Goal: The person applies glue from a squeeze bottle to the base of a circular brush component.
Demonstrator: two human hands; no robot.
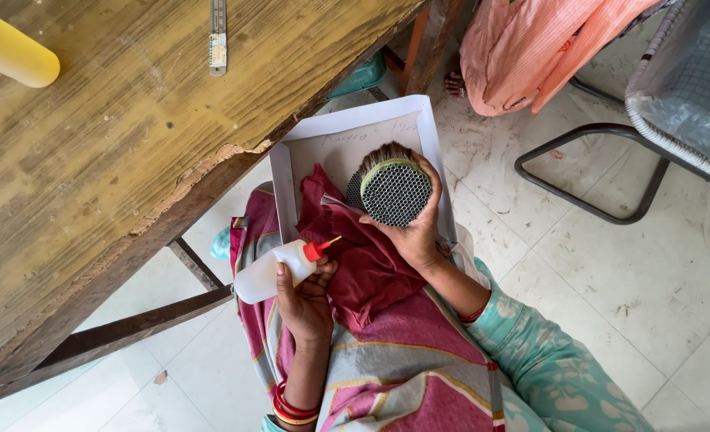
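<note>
Squeeze bottle in one hand, round bundle in the other, over a lap tray.

The left hand (305, 298) is wrapping its fingers around a white squeeze bottle (271, 272) with a red nozzle, tip pointing toward the maroon cloth (363, 260). The right hand (415, 232) is cupping a cylindrical bundle of thin tubes (393, 190), honeycomb end facing up, above the white cardboard tray (355, 132) lying beside the wooden table (131, 136).

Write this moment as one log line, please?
left hand: holds squeeze bottle, red nozzle toward cloth | right hand: holds round brush | red cloth on lap | white tray beneath
</note>
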